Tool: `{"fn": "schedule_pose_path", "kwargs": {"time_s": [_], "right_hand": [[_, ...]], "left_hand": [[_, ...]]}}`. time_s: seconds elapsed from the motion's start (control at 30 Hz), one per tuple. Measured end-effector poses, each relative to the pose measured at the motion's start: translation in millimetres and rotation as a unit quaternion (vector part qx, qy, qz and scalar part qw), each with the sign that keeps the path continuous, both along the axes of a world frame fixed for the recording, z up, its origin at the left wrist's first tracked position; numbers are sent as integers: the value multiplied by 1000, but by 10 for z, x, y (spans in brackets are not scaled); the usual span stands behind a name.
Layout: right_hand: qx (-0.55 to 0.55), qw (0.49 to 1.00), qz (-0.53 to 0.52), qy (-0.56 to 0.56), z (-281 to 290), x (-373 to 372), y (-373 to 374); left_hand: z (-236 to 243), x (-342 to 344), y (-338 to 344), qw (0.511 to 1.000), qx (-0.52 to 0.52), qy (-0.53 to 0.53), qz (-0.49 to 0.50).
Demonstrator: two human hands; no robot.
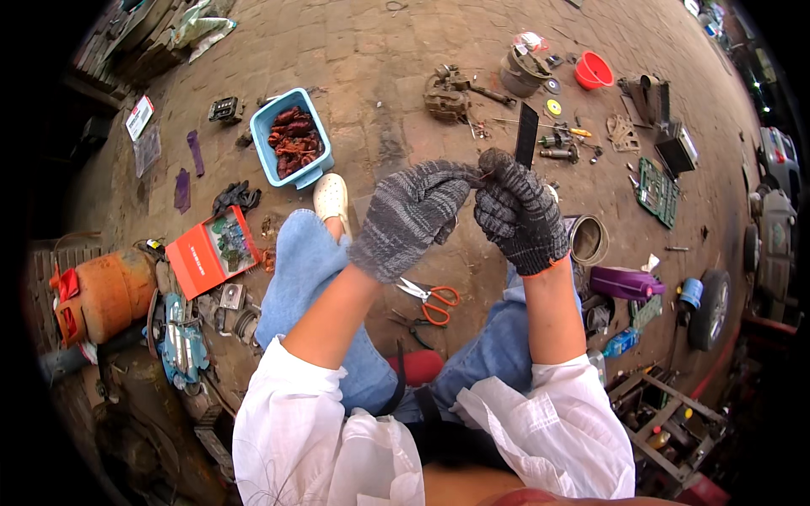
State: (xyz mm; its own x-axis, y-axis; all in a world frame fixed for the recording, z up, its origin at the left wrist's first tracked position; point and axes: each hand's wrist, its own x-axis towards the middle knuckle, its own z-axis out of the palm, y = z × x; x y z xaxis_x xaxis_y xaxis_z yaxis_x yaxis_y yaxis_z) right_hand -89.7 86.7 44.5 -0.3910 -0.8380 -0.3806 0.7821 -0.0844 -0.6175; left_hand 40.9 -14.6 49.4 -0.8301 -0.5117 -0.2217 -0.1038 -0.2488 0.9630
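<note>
Both of my hands wear grey-and-black knitted gloves and meet in front of me above my knees. My left hand (415, 218) is closed, its fingertips pinched against the right hand's fingertips; whatever lies between them is too small to make out. My right hand (523, 215) is curled shut, and a flat black strip (526, 135) sticks up out of it; its lower end is hidden by the glove. Below the hands, scissors with orange handles (438, 305) lie on the ground. Dark-handled pliers (413, 327) rest just nearer to me.
A blue basin (325, 158) of reddish-brown copper-like coils stands ahead left. An open red box (196, 260) and an orange gas cylinder (118, 295) are at left. Motor parts (447, 103), a red bowl (594, 71), a green tool case (656, 192) and a purple container (626, 283) lie to the right.
</note>
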Motion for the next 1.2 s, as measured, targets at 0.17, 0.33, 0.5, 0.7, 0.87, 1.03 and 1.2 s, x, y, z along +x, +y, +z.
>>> {"fn": "schedule_pose_path", "kwargs": {"time_s": [0.17,0.33,0.5,0.7,0.87,1.03,1.2], "right_hand": [[10,998,-40,38,33,34,-14],[17,981,-58,185,-6,22,-31],[36,988,-72,134,-7,-44,-25],[46,941,-67,327,-270,-96,-21],[60,926,-83,364,-250,-15,-53],[88,899,-97,417,-135,51,-73],[102,824,-116,545,-146,107,22]], "left_hand": [[-115,0,-3,986,-152,71,-18],[-158,10,9,972,-220,73,-45],[-146,-54,-37,920,-387,50,-34],[-247,-109,19,857,-506,84,44],[-256,-57,95,974,-218,49,21],[-32,13,72,998,-34,24,46],[45,50,92,996,-45,27,66]]}}
